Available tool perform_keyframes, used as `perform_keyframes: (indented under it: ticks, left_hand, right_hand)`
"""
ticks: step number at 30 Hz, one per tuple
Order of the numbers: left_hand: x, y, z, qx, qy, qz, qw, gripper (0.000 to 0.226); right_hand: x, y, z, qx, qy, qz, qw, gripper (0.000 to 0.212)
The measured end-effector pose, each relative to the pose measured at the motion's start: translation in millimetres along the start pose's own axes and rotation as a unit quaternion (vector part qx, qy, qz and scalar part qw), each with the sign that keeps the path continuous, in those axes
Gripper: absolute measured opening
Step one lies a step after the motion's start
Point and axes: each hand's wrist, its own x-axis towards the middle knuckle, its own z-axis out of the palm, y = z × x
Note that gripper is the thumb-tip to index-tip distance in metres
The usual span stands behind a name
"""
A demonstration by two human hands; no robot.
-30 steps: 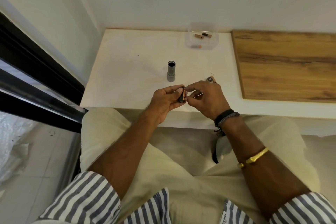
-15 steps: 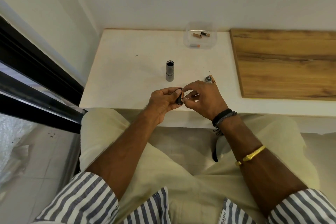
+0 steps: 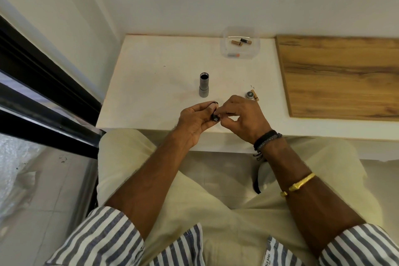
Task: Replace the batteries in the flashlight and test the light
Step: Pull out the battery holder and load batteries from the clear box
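The left hand (image 3: 194, 122) clasps the black battery holder (image 3: 214, 117) to steady it; the right hand (image 3: 243, 117) pinches its end, probably loading it.

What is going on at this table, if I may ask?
A seated person is mid battery change. The left hand holds a small black battery holder while the right hand pinches at its end. The flashlight body stands upright and open-topped on the white table just beyond the hands; its cap and a loose battery lie to the right. More batteries sit in a clear container at the back.
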Motion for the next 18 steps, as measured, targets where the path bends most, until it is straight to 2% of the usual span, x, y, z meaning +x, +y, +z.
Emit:
perform_keyframes:
  ticks: [4, 10, 18]
  left_hand:
    - [0.5, -0.8, 0.4, -0.009, 0.005, 0.003, 1.0, 0.013]
    - [0.7, -0.1, 0.4, -0.02, -0.015, 0.002, 1.0, 0.017]
    - [2.2, -3.9, 5.3, 0.001, -0.005, 0.004, 1.0, 0.026]
  right_hand:
    - [-0.6, -1.6, 1.4, -0.005, -0.002, 0.023, 1.0, 0.019]
    - [-0.6, 0.9, 3.8, 0.045, 0.018, 0.074, 0.996, 0.01]
    - [-1.2, 7.2, 7.2, 0.089, 0.074, 0.157, 0.981, 0.003]
